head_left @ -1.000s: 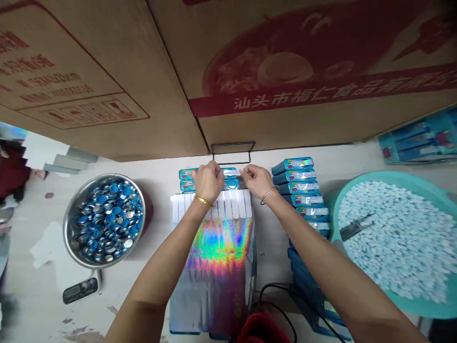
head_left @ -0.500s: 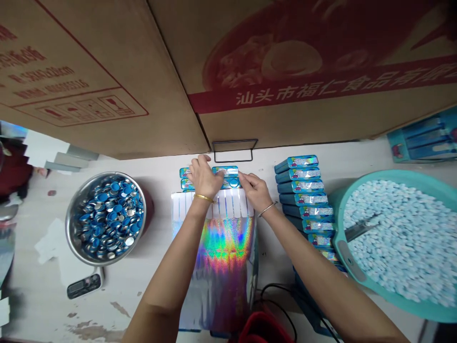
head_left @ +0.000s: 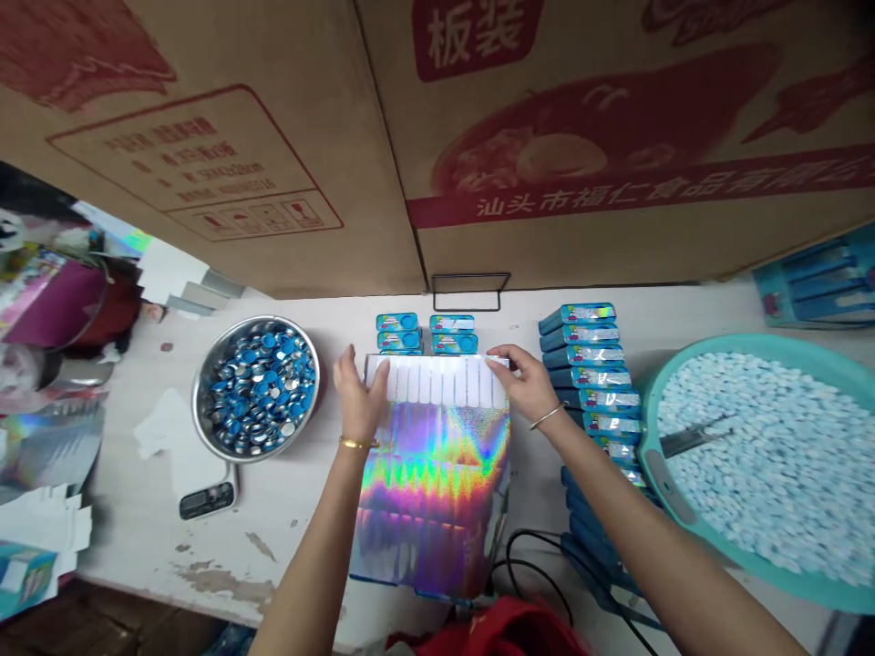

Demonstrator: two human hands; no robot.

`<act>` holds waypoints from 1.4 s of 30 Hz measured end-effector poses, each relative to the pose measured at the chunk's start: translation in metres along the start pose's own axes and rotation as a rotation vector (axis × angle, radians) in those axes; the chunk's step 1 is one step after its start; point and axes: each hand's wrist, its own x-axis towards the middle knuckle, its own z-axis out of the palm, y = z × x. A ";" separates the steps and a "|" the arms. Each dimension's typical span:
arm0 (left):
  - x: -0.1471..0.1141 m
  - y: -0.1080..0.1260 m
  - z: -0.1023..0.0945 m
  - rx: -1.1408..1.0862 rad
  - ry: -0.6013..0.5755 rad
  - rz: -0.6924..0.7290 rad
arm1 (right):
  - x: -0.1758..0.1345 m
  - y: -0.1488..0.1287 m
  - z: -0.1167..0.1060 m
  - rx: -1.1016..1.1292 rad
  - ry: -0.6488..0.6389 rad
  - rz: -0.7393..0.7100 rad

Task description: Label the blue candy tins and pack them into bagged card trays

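A stack of shiny holographic sticker sheets (head_left: 437, 456) lies in front of me, with a row of narrow strips along its pale top edge. My left hand (head_left: 358, 396) is at the stack's upper left, fingers apart and thumb on the edge, holding nothing. My right hand (head_left: 525, 383) has thumb and forefinger closed at the upper right corner, on the sheet's edge; whether a single strip is lifted I cannot tell. Just beyond the stack stand small blue printed boxes in two groups, left (head_left: 397, 340) and right (head_left: 454, 343).
At left are a metal bowl (head_left: 256, 387) of blue and silver round caps and a small scale display (head_left: 206, 499). A row of blue boxes (head_left: 591, 378) stands at right, beside a teal basin (head_left: 653, 401) of pale pieces holding a metal scoop (head_left: 690, 439). Cardboard cartons (head_left: 547, 246) form the back.
Both hands have come back from the small blue boxes to the sticker sheets. My left hand has opened and moved left; my right hand is now at the sheet's corner. The view has shifted left.
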 end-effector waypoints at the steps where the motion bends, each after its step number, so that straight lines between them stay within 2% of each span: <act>1: -0.013 -0.013 -0.009 0.004 -0.013 -0.082 | -0.004 -0.002 -0.001 0.061 0.008 0.028; 3: -0.037 -0.031 -0.022 -0.030 -0.057 -0.213 | -0.010 -0.007 -0.002 0.156 0.004 0.079; 5: -0.054 -0.037 -0.031 -0.131 -0.051 -0.268 | -0.015 -0.012 -0.006 0.160 0.000 0.088; 7: -0.066 -0.030 -0.039 -0.298 -0.027 -0.296 | -0.022 -0.022 -0.009 -0.013 0.064 0.005; 9: -0.075 -0.014 -0.048 -0.511 -0.061 -0.346 | -0.033 -0.039 -0.010 -0.303 0.130 -0.171; 10: -0.079 -0.004 -0.054 -0.617 -0.099 -0.374 | -0.041 -0.050 -0.008 -0.439 0.119 -0.281; 11: -0.082 0.006 -0.059 -0.712 -0.137 -0.400 | -0.049 -0.062 -0.004 -0.545 0.063 -0.396; 13: -0.090 0.026 -0.071 -0.837 -0.184 -0.426 | -0.068 -0.088 0.009 -0.649 -0.135 -0.603; 16: -0.103 0.051 -0.091 -0.899 -0.168 -0.359 | -0.091 -0.119 0.031 -0.656 -0.348 -0.742; 19: -0.114 0.069 -0.112 -0.900 -0.097 -0.232 | -0.103 -0.141 0.040 -0.604 -0.396 -0.748; 21: -0.120 0.077 -0.126 -0.913 -0.079 -0.179 | -0.105 -0.153 0.036 -0.574 -0.374 -0.764; 24: -0.124 0.087 -0.147 -0.956 -0.062 -0.156 | -0.101 -0.164 0.017 -0.542 -0.165 -0.692; 26: -0.124 0.092 -0.159 -0.983 -0.029 -0.164 | -0.098 -0.162 0.003 -0.473 0.041 -0.544; 28: -0.123 0.094 -0.168 -1.010 0.010 -0.183 | -0.097 -0.154 -0.009 -0.284 0.150 -0.360; 29: -0.123 0.094 -0.171 -1.019 0.031 -0.194 | -0.098 -0.149 -0.014 -0.142 0.138 -0.257; 32: -0.123 0.088 -0.174 -1.009 0.115 -0.204 | -0.110 -0.134 -0.024 0.317 -0.038 0.037; 35: -0.127 0.077 -0.174 -0.919 0.162 -0.174 | -0.127 -0.120 -0.034 0.542 -0.108 0.176; 37: -0.131 0.070 -0.174 -0.851 0.149 -0.175 | -0.136 -0.111 -0.041 0.500 -0.146 0.204; 39: -0.134 0.067 -0.173 -0.809 0.108 -0.194 | -0.140 -0.104 -0.045 0.301 -0.150 0.156; 40: -0.136 0.067 -0.171 -0.797 0.081 -0.201 | -0.141 -0.104 -0.045 0.160 -0.113 0.081; 42: -0.137 0.072 -0.167 -0.786 0.017 -0.194 | -0.142 -0.114 -0.041 -0.132 -0.027 -0.158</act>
